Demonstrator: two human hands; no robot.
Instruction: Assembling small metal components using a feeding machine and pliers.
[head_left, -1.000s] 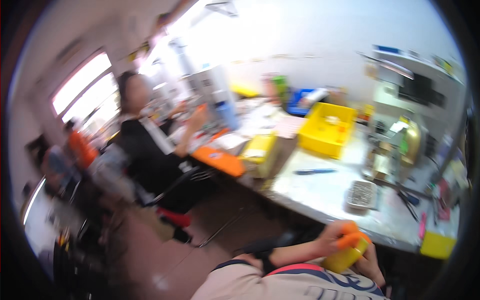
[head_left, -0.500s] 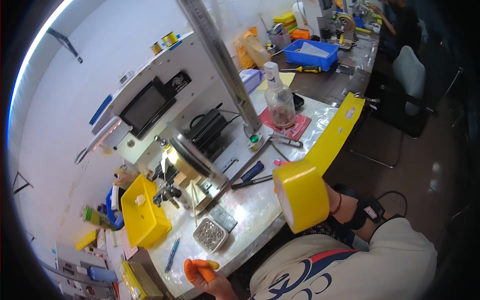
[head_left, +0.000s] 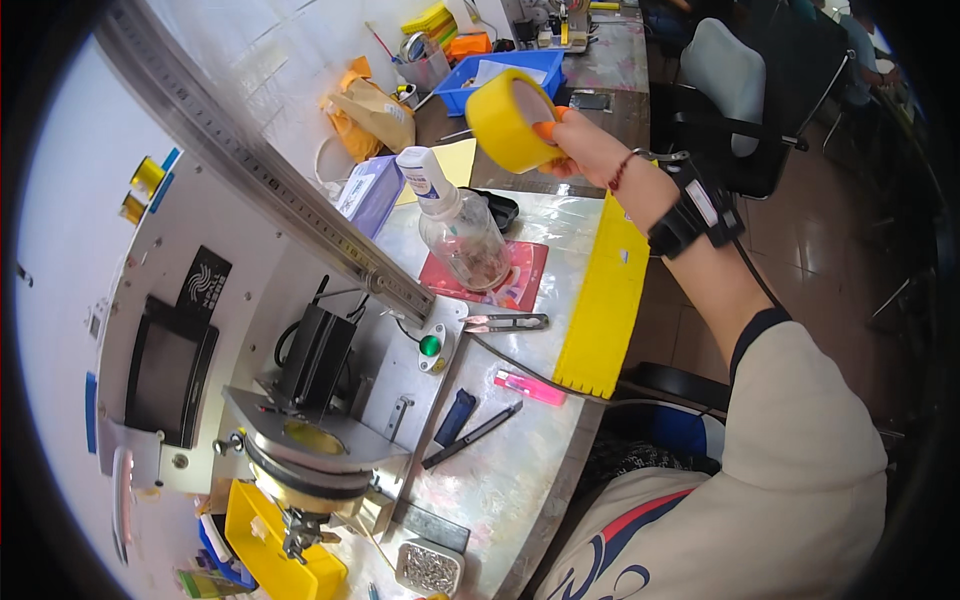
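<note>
My right hand [head_left: 585, 150], with orange covers on some fingers, grips a wide roll of yellow tape [head_left: 505, 125] by its side and core. The roll is held up over the far part of the table, in front of a blue bin. Below that arm, a broad yellow strip [head_left: 600, 310] lies along the table's right edge, and its near end is jagged. A metal clamp [head_left: 665, 157] sits by the strip's far end. Of my left hand, only a sliver of a yellow-covered fingertip [head_left: 435, 597] seems to show at the lower edge; the rest is out of view.
A clear pump bottle [head_left: 465, 240] stands on a red mat [head_left: 535, 265]. Nearby lie thread snips [head_left: 508, 323], a pink-and-white object [head_left: 530, 387] and a black knife-like tool [head_left: 470, 435]. The machine with its upright rail [head_left: 270, 180] fills the left. A dish of metal bits [head_left: 460, 575] is near.
My right hand has carried the tape roll away to the far side, uncovering the strip's jagged near end. My left hand has almost dropped out of view. The whole view has turned.
</note>
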